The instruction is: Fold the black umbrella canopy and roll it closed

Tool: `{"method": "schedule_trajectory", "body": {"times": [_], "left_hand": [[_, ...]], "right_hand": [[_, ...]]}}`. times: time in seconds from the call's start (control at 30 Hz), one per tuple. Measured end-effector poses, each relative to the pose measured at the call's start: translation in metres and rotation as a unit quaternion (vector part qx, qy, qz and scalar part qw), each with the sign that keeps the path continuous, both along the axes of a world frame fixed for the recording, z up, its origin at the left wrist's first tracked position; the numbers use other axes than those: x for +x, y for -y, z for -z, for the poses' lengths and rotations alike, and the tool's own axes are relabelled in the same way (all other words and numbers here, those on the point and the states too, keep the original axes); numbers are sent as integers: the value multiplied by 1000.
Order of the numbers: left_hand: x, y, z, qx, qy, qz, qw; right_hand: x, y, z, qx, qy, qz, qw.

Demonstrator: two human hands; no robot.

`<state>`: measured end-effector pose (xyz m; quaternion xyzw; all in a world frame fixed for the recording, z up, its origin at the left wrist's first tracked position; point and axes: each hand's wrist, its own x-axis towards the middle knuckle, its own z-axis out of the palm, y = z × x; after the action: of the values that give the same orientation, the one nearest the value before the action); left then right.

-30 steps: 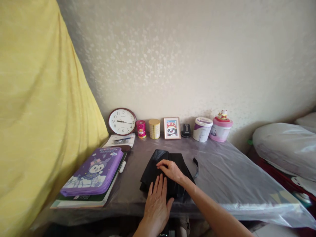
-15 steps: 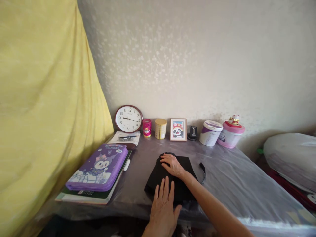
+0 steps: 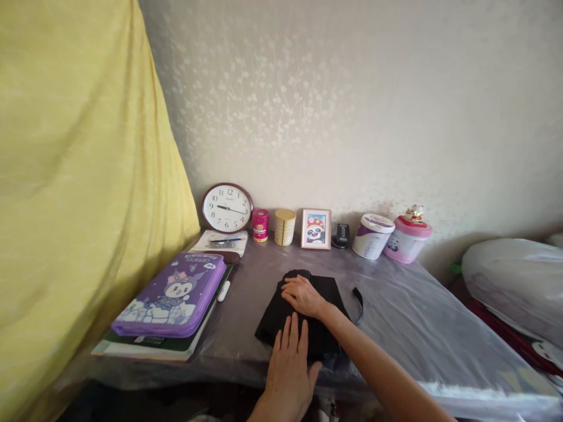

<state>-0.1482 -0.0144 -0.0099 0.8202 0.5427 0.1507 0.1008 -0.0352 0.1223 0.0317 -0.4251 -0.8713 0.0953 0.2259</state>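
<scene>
A folded black cloth item (image 3: 275, 321) lies on the table in front of me; its exact kind cannot be made out. My left hand (image 3: 290, 357) rests palm down at its near edge, fingers stretched out. Farther up, my right hand (image 3: 303, 296) lies on its upper part with the fingers extended and slightly bent. A black strap (image 3: 359, 305) curls on the table to the right of the cloth. The palms hide part of the fabric.
To the left a purple zip case (image 3: 176, 293) sits on a green book (image 3: 176, 346), beside a white marker (image 3: 224, 291). Along the wall stand a clock (image 3: 227, 207), a pink can (image 3: 260, 225), a yellow-lidded can (image 3: 285, 227), a picture frame (image 3: 316, 229) and two tubs (image 3: 373, 237).
Both hands stay spread on the black cloth, with hardly any movement. The whole view has shifted slightly.
</scene>
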Motion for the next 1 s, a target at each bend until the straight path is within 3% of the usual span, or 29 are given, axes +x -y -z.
{"method": "schedule_trajectory", "body": {"times": [0.13, 0.33, 0.5, 0.73, 0.87, 1.0], "left_hand": [[1, 0, -2, -8, -7, -9, 1000], [1, 3, -7, -21, -12, -13, 1000], [0, 5, -8, -17, -4, -19, 1000], [0, 7, -3, 18, -12, -23, 999], [0, 7, -6, 24, -27, -21, 999], [0, 9, -18, 0, -49, -14, 999]], "right_hand": [[6, -5, -7, 32, -21, 65, 997], [10, 19, -2, 7, -5, 0, 1000], [41, 18, -8, 24, -38, 126, 991], [97, 14, -9, -18, -90, 336, 937], [106, 22, -4, -80, -103, 361, 923], [104, 31, -5, -143, -119, 341, 922]]}}
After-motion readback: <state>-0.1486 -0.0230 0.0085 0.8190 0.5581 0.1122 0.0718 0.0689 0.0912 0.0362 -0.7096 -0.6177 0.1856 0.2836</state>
